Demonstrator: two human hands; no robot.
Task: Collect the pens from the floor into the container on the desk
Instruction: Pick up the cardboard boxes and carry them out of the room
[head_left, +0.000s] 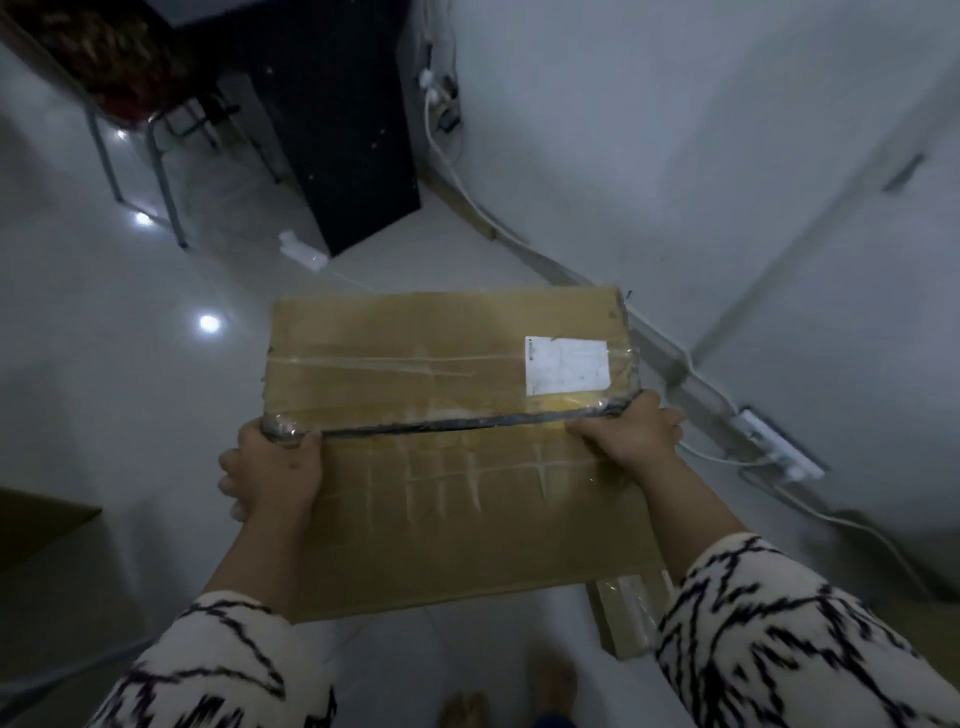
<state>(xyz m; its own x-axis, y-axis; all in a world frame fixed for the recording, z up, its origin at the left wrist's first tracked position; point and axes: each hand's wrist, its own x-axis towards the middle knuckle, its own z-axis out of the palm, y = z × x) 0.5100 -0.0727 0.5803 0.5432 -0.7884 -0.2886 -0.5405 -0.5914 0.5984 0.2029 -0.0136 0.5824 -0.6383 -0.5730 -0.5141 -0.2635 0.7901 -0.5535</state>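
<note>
I hold a flat brown cardboard box (441, 364) in front of me, above the pale floor. It carries clear tape and a white label near its right end. My left hand (272, 473) grips its near left corner and my right hand (631, 434) grips its near right corner. A loose flap hangs down below the hands towards me. No pens and no desk container show in this view; the box hides the floor beneath it.
A dark cabinet (332, 119) stands at the back centre beside a metal-legged chair (145, 130). White cables and a power strip (779, 447) run along the wall on the right. Another cardboard piece (36, 519) lies at the left edge. My feet (519, 691) show at the bottom.
</note>
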